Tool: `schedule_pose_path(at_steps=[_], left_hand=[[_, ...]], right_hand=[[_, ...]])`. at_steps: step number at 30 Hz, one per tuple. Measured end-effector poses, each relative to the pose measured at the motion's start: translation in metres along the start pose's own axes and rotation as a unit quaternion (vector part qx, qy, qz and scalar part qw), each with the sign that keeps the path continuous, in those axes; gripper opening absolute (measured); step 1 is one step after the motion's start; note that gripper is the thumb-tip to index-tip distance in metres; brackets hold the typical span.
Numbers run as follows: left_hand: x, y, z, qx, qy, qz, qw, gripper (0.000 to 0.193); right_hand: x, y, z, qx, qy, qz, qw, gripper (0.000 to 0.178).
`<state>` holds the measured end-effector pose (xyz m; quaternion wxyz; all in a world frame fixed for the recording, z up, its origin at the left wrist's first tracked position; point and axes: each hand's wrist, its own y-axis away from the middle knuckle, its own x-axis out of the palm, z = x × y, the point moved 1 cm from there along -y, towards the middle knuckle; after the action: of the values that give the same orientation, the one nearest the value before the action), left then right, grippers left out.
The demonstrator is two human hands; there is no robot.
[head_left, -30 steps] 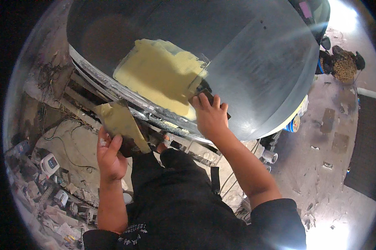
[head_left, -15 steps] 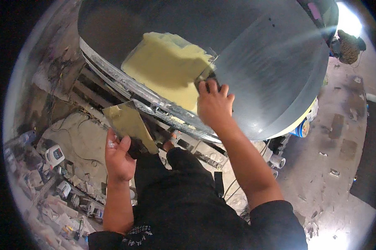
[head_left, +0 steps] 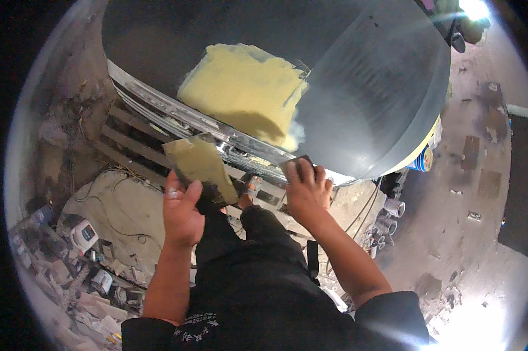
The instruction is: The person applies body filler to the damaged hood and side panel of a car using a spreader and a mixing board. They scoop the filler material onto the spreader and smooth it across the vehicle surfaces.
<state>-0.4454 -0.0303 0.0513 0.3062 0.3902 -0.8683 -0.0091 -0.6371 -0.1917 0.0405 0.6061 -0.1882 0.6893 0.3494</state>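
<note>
A large, dark grey curved panel (head_left: 363, 111) fills the upper part of the view, with a wide patch of yellow filler (head_left: 235, 85) spread near its front edge. In my left hand (head_left: 184, 212) is a flat mixing board (head_left: 201, 164) smeared with yellow filler, gripped at its lower left edge with the thumb over it. My right hand (head_left: 308, 190) is closed on a dark flat filler spreader (head_left: 292, 164), mostly hidden by the fingers. It is at the panel's near edge, right of and below the filler patch; whether it touches the panel I cannot tell.
Layered whitish trim (head_left: 153, 105) runs along the panel's front edge. Wooden slats (head_left: 129, 155) lie below it. A white boxy device (head_left: 84, 235) and scattered litter are at the lower left. A blue can (head_left: 422, 159) and cylindrical containers (head_left: 394, 207) stand at the right.
My right hand has come off the filler patch and moved down toward me with the spreader. The left hand and board have shifted slightly right. The patch's right part is now uncovered.
</note>
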Motion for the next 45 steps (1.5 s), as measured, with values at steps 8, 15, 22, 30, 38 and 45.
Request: schedule_pose_path(at_steps=[8, 15, 22, 30, 38, 45], left_hand=[[0.029, 0.003, -0.022, -0.085, 0.005, 0.016, 0.996, 0.042], [0.033, 0.002, -0.020, -0.034, -0.065, 0.089, 0.993, 0.041], [-0.005, -0.012, -0.024, -0.008, -0.108, 0.050, 0.993, 0.043], [-0.051, 0.013, 0.013, -0.097, -0.110, -0.055, 0.988, 0.042], [-0.070, 0.030, 0.030, -0.108, -0.061, -0.094, 0.988, 0.038], [-0.064, 0.029, 0.033, -0.096, -0.033, -0.088, 0.991, 0.045]], right_hand=[[-0.098, 0.026, 0.041, -0.102, -0.265, -0.154, 0.947, 0.046], [-0.093, 0.040, 0.059, -0.130, -0.260, -0.108, 0.951, 0.043], [-0.055, -0.001, 0.006, 0.048, -0.211, -0.097, 0.972, 0.043], [-0.047, -0.107, -0.031, 0.028, -0.001, -0.078, 0.997, 0.045], [-0.041, -0.137, -0.043, -0.127, 0.108, -0.108, 0.980, 0.046], [-0.037, -0.118, -0.029, -0.069, 0.132, -0.023, 0.989, 0.046]])
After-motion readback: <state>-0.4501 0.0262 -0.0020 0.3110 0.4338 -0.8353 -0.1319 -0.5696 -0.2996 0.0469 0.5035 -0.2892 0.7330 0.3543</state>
